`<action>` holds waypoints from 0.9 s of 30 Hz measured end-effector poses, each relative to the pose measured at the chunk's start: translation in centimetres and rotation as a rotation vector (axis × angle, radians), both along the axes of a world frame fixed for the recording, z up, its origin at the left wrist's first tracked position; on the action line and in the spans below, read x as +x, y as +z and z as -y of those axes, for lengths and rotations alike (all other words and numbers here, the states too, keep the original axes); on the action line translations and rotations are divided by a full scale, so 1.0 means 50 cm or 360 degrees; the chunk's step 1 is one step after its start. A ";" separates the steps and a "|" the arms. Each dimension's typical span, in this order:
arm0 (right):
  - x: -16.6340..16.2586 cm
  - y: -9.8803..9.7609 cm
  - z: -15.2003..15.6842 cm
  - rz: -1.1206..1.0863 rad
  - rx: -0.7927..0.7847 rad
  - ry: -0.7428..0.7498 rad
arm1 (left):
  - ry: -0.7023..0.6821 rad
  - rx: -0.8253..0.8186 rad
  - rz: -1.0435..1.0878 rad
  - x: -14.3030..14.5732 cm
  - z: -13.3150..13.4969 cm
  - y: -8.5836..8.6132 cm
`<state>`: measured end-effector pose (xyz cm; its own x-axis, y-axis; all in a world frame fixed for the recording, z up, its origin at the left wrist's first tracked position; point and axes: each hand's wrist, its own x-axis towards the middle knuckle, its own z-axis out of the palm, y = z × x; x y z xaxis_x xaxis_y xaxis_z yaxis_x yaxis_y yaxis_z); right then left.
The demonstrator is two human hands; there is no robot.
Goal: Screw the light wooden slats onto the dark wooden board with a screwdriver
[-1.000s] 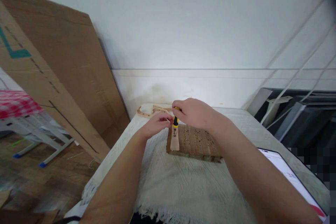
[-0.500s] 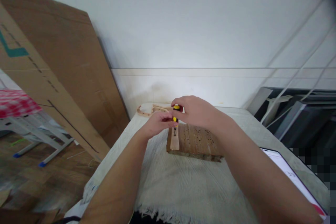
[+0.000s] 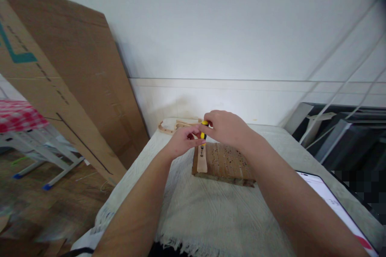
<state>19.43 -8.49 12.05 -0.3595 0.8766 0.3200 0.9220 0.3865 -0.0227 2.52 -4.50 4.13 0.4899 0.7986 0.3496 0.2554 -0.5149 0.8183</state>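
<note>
Cardboard sheet (image 3: 75,80) leans on wall, left. White cloth (image 3: 211,213) covers table. Perforated wooden block (image 3: 229,164) lies mid-cloth, pale strip (image 3: 202,164) along its left edge. Right hand (image 3: 226,128) curled over top of yellow screwdriver (image 3: 204,134), upright, tip on strip. Left hand (image 3: 181,142) pinches the handle lower down.

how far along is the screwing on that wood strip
Done: the strip lies on the block. In hand: right hand holds the screwdriver upright on it, left hand steadies the shaft. Left: the screw's depth is hidden; curved wooden pieces behind lie untouched.
</note>
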 end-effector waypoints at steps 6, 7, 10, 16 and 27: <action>0.003 0.006 0.002 -0.0111 -0.0055 0.0170 | -0.0064 -0.0030 -0.0020 -0.001 0.004 0.003; 0.004 0.007 0.001 -0.0097 -0.0059 0.0151 | -0.0050 -0.0035 0.0009 0.000 0.005 0.003; 0.004 0.006 -0.007 -0.0047 -0.0057 0.0034 | 0.0050 -0.0046 0.0031 0.006 0.008 0.000; 0.010 -0.002 -0.017 -0.0073 0.0020 -0.0024 | 0.0009 -0.0047 -0.0095 0.009 0.001 -0.008; 0.008 0.002 -0.019 -0.0246 -0.0028 0.0165 | 0.0130 0.0063 -0.0073 0.013 0.007 0.001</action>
